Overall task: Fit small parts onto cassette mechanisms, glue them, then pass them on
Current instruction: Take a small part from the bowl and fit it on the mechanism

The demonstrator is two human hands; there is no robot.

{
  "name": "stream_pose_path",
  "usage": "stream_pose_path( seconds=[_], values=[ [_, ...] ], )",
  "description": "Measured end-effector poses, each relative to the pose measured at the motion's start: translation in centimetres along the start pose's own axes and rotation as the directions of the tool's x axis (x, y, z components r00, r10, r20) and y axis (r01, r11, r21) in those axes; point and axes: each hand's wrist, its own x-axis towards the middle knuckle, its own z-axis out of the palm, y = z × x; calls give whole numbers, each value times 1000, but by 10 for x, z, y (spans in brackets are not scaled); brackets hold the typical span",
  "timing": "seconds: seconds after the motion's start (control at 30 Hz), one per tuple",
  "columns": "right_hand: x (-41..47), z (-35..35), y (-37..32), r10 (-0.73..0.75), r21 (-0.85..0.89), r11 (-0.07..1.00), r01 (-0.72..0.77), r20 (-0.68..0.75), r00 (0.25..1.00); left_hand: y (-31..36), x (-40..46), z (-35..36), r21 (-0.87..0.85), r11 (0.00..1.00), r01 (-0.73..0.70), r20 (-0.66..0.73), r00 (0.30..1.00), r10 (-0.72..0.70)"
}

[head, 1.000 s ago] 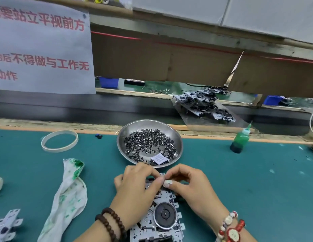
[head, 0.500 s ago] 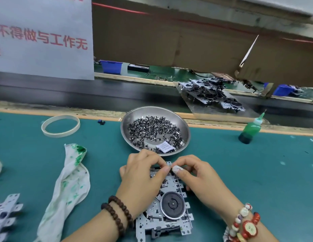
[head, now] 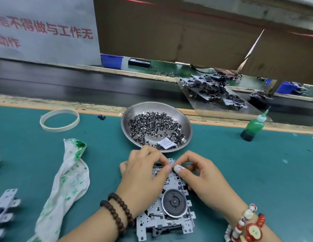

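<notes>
at the lower centre of the frame a cassette mechanism [head: 171, 203] lies flat on the green bench [head: 257, 172], between both hands. the left hand [head: 143, 179] and the right hand [head: 199, 175] meet over its far end, with curled fingers pinching together at one spot; if a small part is between them, i cannot tell. just above them stands a metal bowl [head: 185, 123] with small parts [head: 152, 123]. a green glue bottle [head: 253, 126] is at the right, a stained cloth [head: 65, 186] at the left
</notes>
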Motion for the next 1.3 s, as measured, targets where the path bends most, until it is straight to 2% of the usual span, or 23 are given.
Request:
stream_pose_path(
  seconds=[0.17, 0.33, 0.47, 0.63, 0.93, 1.3],
  values=[
    [-1, 2, -1, -30, -97, 995, 24, -57, 998, 0, 1, 0, 3, 1000, -4, -4, 1000, 4],
    [-2, 5, -3, -36, -105, 994, 26, -91, 995, 0, 1, 0, -1, 1000, -6, 12, 1000, 6],
    [-2, 7, -2, -2, -52, 999, -2, -80, 997, 1, 2, -1, -46, 999, -7, 11, 1000, 7],
    [-2, 8, 0, 87, 121, 989, -87, 6, 996, 2, 1, -2, -95, 995, -4, 9, 1000, 5],
    [2, 10, -2, 162, 277, 947, -163, 27, 986, 2, 2, -1, -118, 993, -13, 7, 1000, 14],
    [5, 11, -10, 270, 291, 920, -263, 20, 963, 0, 0, 1, -32, 988, -151, -20, 988, 151]
  ],
)
